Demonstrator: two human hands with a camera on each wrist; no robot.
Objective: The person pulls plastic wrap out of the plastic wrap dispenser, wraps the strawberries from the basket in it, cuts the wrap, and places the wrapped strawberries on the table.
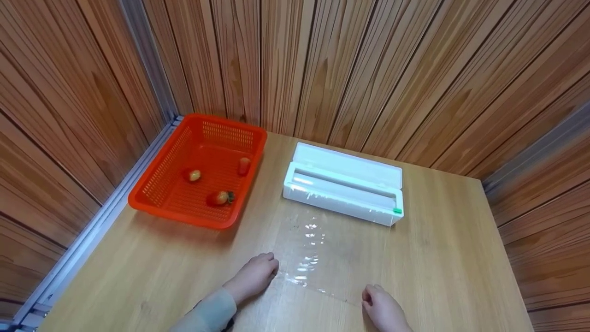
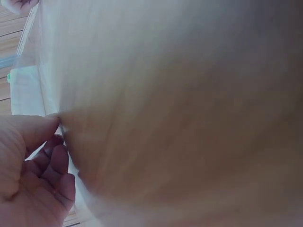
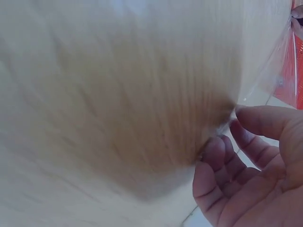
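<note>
Wood-grain panels close the corner where I stand, and before them is a light wooden table. At its far side lies a white cling film dispenser, with its lid lifted back and a small green slider at the right end of its front edge. From the dispenser, transparent cling film is drawn over the table toward the person, with some wrinkles which shine.

Left hand pinches one corner of the film's near edge; its thumb closes against the index finger, and the other fingers are curled inward. Right hand pinches the other corner in the same manner, well apart from the left, so the edge runs between both hands.

On the left, an orange plastic basket contains three small reddish fruits, one with green leaves at its end; whether they are tomatoes or strawberries, I cannot tell.

As I judge, opening the dispenser and drawing out the film are done. The film seems joined to the dispenser, so the cutting is left, and the fruits are not yet taken out.
</note>
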